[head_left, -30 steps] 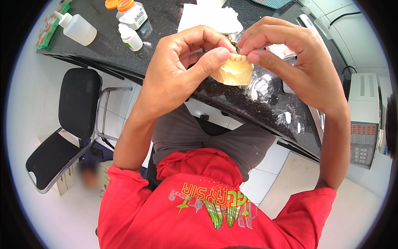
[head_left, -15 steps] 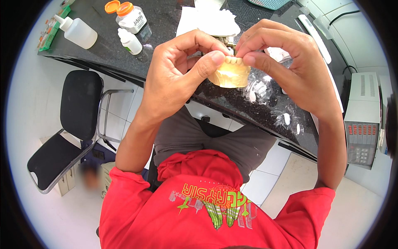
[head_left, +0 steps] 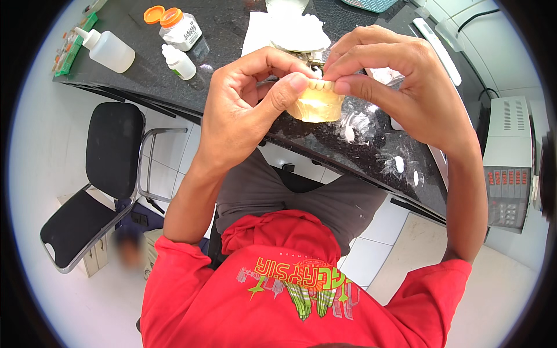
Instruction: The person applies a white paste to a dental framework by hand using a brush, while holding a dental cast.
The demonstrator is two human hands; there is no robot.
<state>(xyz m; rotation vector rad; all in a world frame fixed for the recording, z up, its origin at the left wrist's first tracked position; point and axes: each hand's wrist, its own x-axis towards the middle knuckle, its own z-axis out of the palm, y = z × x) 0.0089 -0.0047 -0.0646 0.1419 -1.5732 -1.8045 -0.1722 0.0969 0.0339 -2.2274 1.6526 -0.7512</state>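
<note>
Between your left hand [head_left: 243,110] and right hand [head_left: 415,95], each pinching one end of its crosswise tooth row [head_left: 321,85], the yellow dental cast [head_left: 315,109] extends from the grip toward you, equally near both.

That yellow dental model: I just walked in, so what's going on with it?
A person's left hand and right hand hold the yellow dental model between them, at either end of its visible teeth. White smears mark the dark countertop to the right; an open orange-capped bottle stands to the left.
</note>
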